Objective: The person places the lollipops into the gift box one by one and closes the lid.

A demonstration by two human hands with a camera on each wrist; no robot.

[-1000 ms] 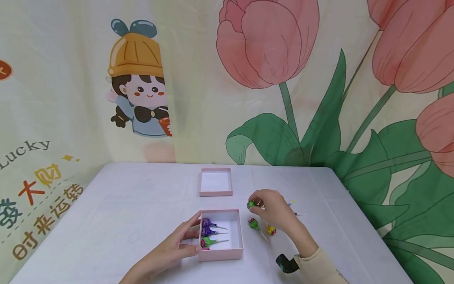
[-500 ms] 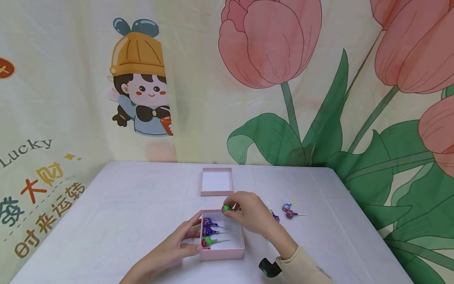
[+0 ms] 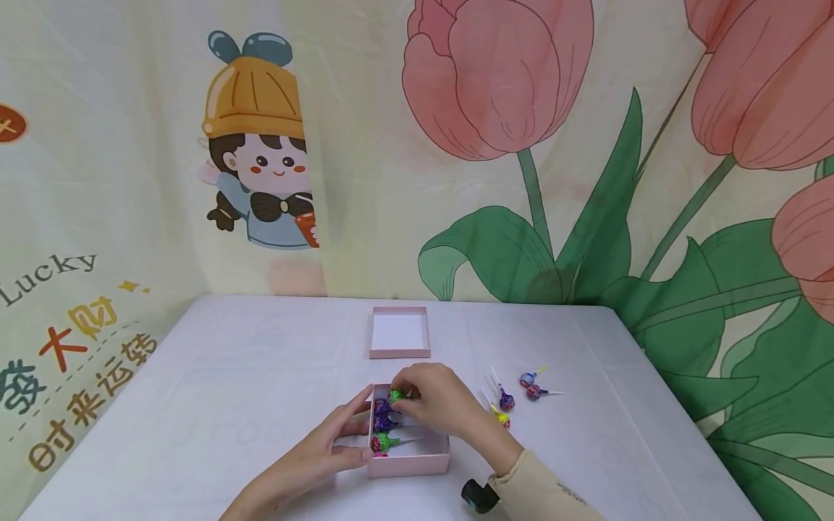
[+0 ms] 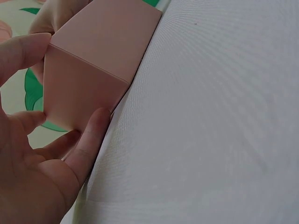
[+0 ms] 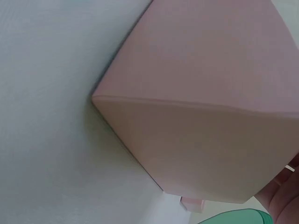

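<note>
A pink box point(image 3: 410, 465) with no lid on it stands near the front of the table. My left hand point(image 3: 329, 441) holds it at the left side, thumb at the near corner and fingers farther back; the left wrist view has these fingers against the pink wall point(image 4: 88, 84). In the box, two purple lollipops point(image 3: 381, 422) and a green one point(image 3: 383, 441) lie in a column, sticks to the right, with a bit of pink at the near end. My right hand point(image 3: 438, 401) pinches another green lollipop point(image 3: 395, 395) at the box's far left corner, its stick hidden by the fingers.
A pink lid point(image 3: 399, 354) lies behind the box, hollow side up. Loose lollipops lie to the right: a blue one point(image 3: 528, 379), a dark red one point(image 3: 534, 393), a purple one point(image 3: 506, 400) and a yellow one point(image 3: 500, 417). A black device point(image 3: 478, 496) sits at the right cuff.
My right hand has carried the green lollipop leftward from the loose ones, over the box and down to its far left corner. The left hand stays on the box.
</note>
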